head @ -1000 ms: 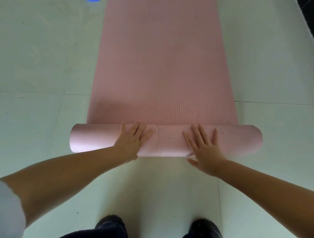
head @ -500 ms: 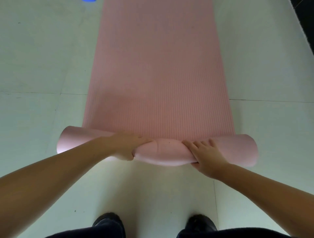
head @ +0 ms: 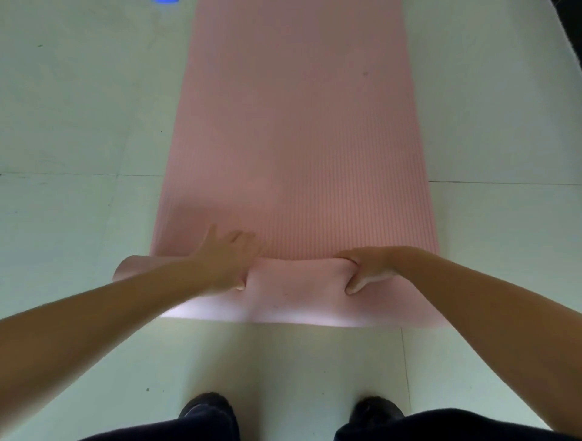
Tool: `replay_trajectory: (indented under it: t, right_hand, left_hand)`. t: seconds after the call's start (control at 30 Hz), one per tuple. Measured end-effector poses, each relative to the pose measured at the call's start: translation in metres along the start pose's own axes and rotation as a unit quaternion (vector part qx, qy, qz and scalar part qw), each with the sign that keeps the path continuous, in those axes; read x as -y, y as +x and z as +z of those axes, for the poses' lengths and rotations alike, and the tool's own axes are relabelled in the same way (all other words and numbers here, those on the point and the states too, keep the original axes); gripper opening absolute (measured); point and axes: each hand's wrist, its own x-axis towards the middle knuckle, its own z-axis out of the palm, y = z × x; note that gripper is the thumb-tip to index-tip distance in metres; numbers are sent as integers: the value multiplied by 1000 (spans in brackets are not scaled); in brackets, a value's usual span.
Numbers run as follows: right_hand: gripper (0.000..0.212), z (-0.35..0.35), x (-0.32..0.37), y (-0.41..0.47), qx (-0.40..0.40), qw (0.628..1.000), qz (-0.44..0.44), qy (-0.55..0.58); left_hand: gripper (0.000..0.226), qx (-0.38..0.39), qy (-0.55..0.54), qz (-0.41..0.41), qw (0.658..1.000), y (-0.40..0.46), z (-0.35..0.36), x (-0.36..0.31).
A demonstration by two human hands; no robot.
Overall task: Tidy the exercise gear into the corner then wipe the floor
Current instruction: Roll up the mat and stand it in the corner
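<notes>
Gripping one pink mat [head: 296, 141]'s rolled end: left hand [head: 228, 261] loosely curled; right hand [head: 367, 270] clenched.

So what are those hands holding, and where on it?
The pink exercise mat. Both the left hand and the right hand grip the rolled-up near end, fingers over the top and thumbs pressing the front.

The mat [head: 296, 132] runs off the top edge. A blue thing [head: 165, 1] there is cut off, unidentifiable. Arms hide the roll's [head: 296, 292] ends.
</notes>
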Motion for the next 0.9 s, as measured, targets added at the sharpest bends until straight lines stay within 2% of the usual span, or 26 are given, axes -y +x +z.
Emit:
replay_trajectory:
  t: [0.03,0.1,0.2,0.27,0.33,0.4,0.43,0.47,0.57,0.63,0.7,0.8,0.87,0.9]
  right_hand:
    - [74,-2,-2,2,2,1000,3,-3]
    - [74,-1,-6,6,2,1000,6,2]
    - [80,3,-5,5,-6,1000,5,-7]
    - [85,6,-3,-2,-48,998,21,-46]
    - [73,13,4,-18,-169,983,21,-76]
    - [51,31,11,-32,-339,931,-38,-128]
    - [50,45,13,-35,-391,902,-59,-173]
    - [56,59,14,-34,-411,884,-63,-215]
    - [105,79,13,-26,-343,881,-15,-326]
    - [126,69,13,-21,-314,885,14,-343]
    - [131,58,13,-16,-300,890,30,-342]
    - [124,48,14,-12,-301,893,10,-335]
    - [116,49,12,-15,-337,883,-17,-327]
    - [111,52,11,-16,-362,875,-29,-320]
  left_hand:
    - [92,-64,39,-6,997,-9,8,-7]
    - [103,-109,39,-9,993,-25,28,-35]
    - [121,-73,-17,-27,997,-32,56,-68]
    - [118,-25,-23,-37,999,-24,57,-71]
    - [119,-40,-21,-17,999,-6,49,-55]
    - [120,-23,-49,-9,998,14,39,-33]
    - [120,-5,-61,5,998,24,32,-23]
    - [120,19,-72,22,997,30,22,-14]
    - [120,79,-106,50,990,41,0,3]
    - [119,71,-85,43,993,42,-6,7]
    - [114,7,-41,35,999,34,-6,6]
    - [116,-142,50,11,989,10,18,2]
    - [135,-171,29,-37,984,-2,40,0]
    - [143,-158,31,-55,985,-5,48,0]
